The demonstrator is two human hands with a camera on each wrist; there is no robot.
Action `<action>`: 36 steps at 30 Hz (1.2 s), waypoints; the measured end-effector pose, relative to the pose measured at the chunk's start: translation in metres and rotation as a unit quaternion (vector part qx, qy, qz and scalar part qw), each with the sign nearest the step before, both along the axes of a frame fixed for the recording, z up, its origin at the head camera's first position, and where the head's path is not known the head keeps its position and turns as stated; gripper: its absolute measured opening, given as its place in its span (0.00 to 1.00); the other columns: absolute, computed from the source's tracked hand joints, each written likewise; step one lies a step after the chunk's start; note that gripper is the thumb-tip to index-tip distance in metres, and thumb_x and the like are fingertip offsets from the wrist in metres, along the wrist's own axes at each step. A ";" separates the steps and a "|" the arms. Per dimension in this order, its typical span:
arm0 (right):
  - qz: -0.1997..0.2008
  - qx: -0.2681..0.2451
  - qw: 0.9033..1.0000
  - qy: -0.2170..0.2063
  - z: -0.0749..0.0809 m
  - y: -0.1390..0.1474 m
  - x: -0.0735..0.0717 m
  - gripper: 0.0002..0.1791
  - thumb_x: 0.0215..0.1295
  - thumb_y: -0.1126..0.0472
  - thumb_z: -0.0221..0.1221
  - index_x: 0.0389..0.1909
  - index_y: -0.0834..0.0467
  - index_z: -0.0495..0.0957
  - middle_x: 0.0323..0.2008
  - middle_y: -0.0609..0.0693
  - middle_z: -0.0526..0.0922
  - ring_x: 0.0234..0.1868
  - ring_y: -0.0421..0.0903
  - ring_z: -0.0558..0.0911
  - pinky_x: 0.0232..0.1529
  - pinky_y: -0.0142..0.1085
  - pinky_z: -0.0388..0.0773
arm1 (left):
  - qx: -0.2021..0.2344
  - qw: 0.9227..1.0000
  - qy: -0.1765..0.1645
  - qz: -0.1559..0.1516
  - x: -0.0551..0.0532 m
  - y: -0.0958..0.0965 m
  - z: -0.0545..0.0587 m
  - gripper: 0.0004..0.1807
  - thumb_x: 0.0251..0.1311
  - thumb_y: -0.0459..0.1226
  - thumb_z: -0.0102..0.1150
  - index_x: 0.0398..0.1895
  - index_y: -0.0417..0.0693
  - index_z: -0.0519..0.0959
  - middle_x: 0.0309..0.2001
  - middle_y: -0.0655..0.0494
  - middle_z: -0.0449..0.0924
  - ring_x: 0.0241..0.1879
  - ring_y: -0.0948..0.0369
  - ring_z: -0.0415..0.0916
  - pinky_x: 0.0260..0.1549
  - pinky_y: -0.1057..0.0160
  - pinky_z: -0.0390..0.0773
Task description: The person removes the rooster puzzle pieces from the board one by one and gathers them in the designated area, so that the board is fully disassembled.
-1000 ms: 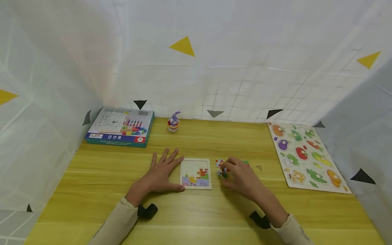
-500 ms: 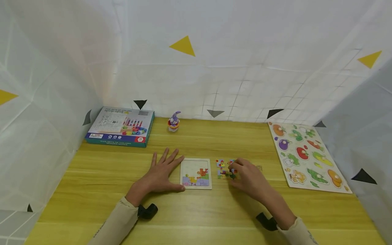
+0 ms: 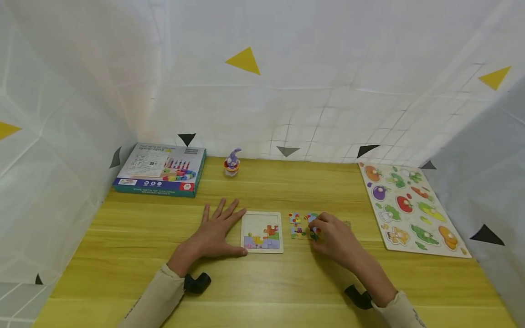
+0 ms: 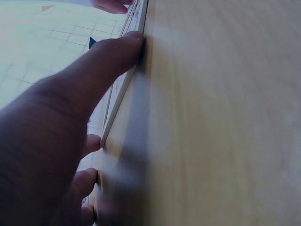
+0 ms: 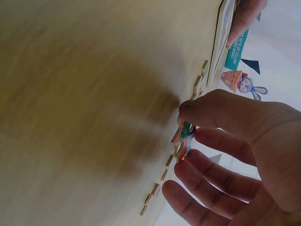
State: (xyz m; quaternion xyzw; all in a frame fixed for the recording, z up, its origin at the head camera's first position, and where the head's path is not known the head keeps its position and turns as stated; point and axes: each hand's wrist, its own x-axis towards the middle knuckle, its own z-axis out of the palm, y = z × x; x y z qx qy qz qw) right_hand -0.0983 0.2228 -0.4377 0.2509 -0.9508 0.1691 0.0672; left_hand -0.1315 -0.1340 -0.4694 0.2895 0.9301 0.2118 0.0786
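Observation:
My left hand point(image 3: 213, 234) lies with spread fingers on the table, left of a small jigsaw tray point(image 3: 256, 222). In the left wrist view its thumb point(image 4: 115, 54) presses on the tray's edge. Fitted puzzle pieces point(image 3: 266, 241) fill the tray's lower part and right side; its upper left shows bare. Right of the tray, my right hand point(image 3: 336, 237) reaches over several loose puzzle pieces point(image 3: 295, 219). In the right wrist view, a green and red puzzle piece point(image 5: 184, 133) stands tilted between its thumb and fingers, which pinch it. The palm hides other pieces in the head view.
A bead-set box point(image 3: 162, 171) lies at the back left, with a small purple-eared figurine point(image 3: 232, 164) to its right. A vegetable knob-puzzle board point(image 3: 412, 214) lies at the right. White sheeting point(image 3: 328, 91) hangs behind the table.
My right hand has moved right across the loose pieces, uncovering those on the left, then nearly stopped over the right-hand ones. The left hand and the tray have stayed put.

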 end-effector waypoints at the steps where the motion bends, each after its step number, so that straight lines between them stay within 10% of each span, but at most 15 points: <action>1: 0.001 0.001 1.000 0.000 0.000 0.000 0.000 0.19 0.43 0.68 0.77 0.39 0.59 0.85 0.37 0.52 0.79 0.36 0.44 0.77 0.34 0.42 0.78 | 0.000 1.000 0.001 0.000 0.000 0.000 0.000 0.61 0.47 0.71 0.64 0.81 0.57 0.53 0.81 0.51 0.39 0.78 0.43 0.29 0.66 0.29 0.27; 36: 0.015 -0.019 1.000 0.009 0.010 -0.009 0.003 0.22 0.44 0.68 0.77 0.44 0.62 0.85 0.41 0.52 0.82 0.42 0.51 0.82 0.39 0.46 0.82 | -0.002 1.000 -0.005 -0.001 0.000 0.000 0.001 0.60 0.47 0.71 0.64 0.81 0.58 0.53 0.81 0.52 0.38 0.78 0.44 0.28 0.66 0.29 0.26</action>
